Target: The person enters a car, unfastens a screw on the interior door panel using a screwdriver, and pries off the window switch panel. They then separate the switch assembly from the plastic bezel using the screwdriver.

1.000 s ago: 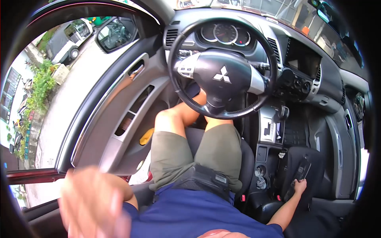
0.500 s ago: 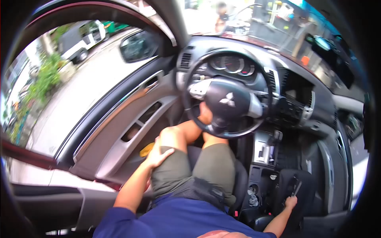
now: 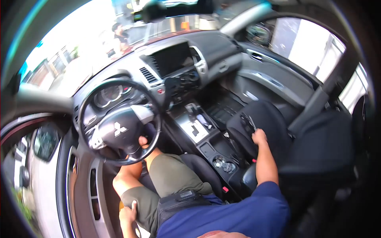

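Observation:
My right hand [image 3: 260,137] is closed around the end of a slim metal tool [image 3: 253,123] over the black passenger seat [image 3: 272,119]. The tool is dark and silvery and points away from me; its exact kind is too small to tell. Down at the lower left, my left hand [image 3: 127,215] lies against the outer side of my left thigh, near the hem of my olive shorts [image 3: 170,174]. Its thumb stands apart from the fingers, which partly hide behind the leg. Nothing shows in that hand.
Ahead of my legs is the steering wheel [image 3: 123,129]. A gear lever [image 3: 192,111] and cup holders with clear crumpled items [image 3: 228,167] sit on the centre console. The dashboard screen [image 3: 172,59] is dark. Outside the windscreen stands a person [image 3: 119,37].
My view has swung to the right, bringing the passenger seat and far door further into sight. The right hand still grips the tool over the seat; the left hand stays on my leg.

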